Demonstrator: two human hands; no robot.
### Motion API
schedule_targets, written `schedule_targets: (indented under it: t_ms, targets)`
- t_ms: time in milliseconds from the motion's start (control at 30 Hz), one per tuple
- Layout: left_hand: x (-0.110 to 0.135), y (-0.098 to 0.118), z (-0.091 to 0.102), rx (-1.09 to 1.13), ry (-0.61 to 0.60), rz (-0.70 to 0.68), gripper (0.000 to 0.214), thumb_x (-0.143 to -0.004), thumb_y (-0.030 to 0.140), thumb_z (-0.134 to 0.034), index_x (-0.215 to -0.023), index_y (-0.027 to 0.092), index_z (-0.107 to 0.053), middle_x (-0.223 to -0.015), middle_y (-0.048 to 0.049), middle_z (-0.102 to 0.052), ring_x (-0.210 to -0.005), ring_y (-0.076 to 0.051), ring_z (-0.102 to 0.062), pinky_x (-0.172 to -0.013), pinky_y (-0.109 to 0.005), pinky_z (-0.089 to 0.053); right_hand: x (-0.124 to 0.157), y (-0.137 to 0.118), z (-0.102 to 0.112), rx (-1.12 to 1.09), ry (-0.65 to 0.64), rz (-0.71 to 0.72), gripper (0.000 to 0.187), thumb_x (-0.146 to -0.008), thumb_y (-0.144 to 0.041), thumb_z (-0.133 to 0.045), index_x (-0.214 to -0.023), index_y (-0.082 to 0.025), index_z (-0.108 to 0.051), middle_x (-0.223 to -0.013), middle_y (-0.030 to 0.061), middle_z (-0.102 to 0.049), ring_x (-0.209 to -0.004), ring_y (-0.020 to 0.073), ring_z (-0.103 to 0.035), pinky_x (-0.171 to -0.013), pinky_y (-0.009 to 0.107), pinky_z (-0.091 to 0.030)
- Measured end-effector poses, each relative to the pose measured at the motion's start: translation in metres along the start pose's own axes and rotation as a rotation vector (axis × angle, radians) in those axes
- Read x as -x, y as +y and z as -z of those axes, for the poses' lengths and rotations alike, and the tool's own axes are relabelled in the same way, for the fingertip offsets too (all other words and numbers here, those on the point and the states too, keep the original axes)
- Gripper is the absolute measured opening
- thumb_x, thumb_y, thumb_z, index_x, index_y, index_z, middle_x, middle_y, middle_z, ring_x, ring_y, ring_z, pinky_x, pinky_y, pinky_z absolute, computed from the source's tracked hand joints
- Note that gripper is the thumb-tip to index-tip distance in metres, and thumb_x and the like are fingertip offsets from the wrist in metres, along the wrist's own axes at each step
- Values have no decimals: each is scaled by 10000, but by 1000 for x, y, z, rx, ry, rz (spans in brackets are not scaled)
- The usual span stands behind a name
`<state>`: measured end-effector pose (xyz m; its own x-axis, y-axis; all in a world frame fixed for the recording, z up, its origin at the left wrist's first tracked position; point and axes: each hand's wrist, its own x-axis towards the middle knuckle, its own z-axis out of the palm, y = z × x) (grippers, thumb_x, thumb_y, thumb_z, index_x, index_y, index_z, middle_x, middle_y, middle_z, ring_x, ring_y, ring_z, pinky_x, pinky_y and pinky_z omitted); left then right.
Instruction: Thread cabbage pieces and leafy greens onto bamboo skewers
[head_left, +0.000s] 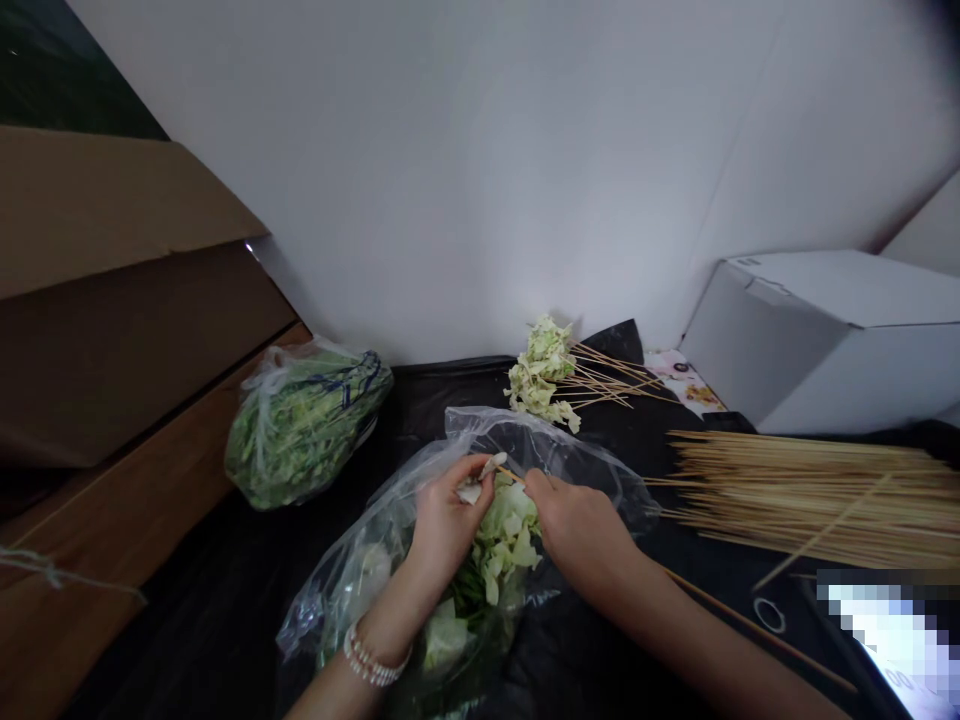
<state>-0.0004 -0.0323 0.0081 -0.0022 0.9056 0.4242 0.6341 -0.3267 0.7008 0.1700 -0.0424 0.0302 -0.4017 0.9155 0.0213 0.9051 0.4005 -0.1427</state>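
Just below the frame's centre, my left hand (448, 506) pinches a pale leaf (493, 463) at the tip of the skewer (750, 627) my right hand (579, 520) grips, over a clear bag (349, 565); bare sticks (810, 490) lie at right.

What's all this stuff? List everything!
Bagged leafy greens: one bag, green, left
Open plastic bag: one, clear, centre
Cabbage pieces: several, pale green, open bag
Dark leaves: some, green, open bag
Skewered cabbage: one bunch, pale green, back
Loose skewers: many, tan, right
Held skewer: one, tan, right hand
Held cabbage piece: one, whitish, left hand
Plastic sheet: one, black, beneath bags
Wall: one, white, behind
Cardboard box: one, brown, left
Plank: one, brown, left
String: one, whitish, lower left
White box: one, white, right
Printed sheet: one, multicoloured, by white box
Ring: one, white, lower right
Screen: one, pale, lower right
Beads: many, white, left wrist
Left hand, right hand: two, bare, centre
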Motion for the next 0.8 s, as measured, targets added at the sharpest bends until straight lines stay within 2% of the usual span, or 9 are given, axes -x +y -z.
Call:
schedule_targets:
  t_ms: [267,500,667,733,800]
  targets:
    - [0,0,0,21,-46,57,147,-834,235,-644,-942,190,-733,-812,-21,-766,-709,-164,-697,-668,-241,-529,-1,-1,-8,32,108,53,138,-940,-111,-456,-993,-180,-562,-907,86,-696,-783,169,-695,-571,220,-410]
    - [1,-1,-2,20,-85,5,161,-834,220,-630,-953,197,-735,-852,-27,-779,-721,-166,-703,-674,-245,-527,-2,-5,-12,54,42,19,123,-941,-108,-446,-981,-159,-551,-847,103,-703,-708,169,-696,-577,214,-438]
    - [4,3,-4,31,-156,-28,149,-837,208,-627,-940,215,-735,-864,-24,-776,-733,-170,-701,-699,-258,-526,-3,-4,-12,17,61,36,130,-954,-117,-440,-1020,-165,-542,-867,100,-708,-748,165,-705,-593,207,-437]
    - [3,3,-5,71,-172,5,134,-830,217,-638,-924,217,-733,-856,-28,-772,-748,-177,-699,-716,-271,-528,-4,-3,-12,-2,74,42,143,-962,-122,-431,-1033,-173,-544,-885,93,-709,-763,158,-704,-591,207,-427]
    - [2,2,-5,175,-174,104,175,-792,233,-685,-962,204,-717,-877,-44,-763,-782,-188,-699,-744,-289,-537,-6,1,-11,-15,82,28,147,-972,-134,-418,-1020,-176,-551,-891,86,-709,-770,159,-703,-580,217,-409]
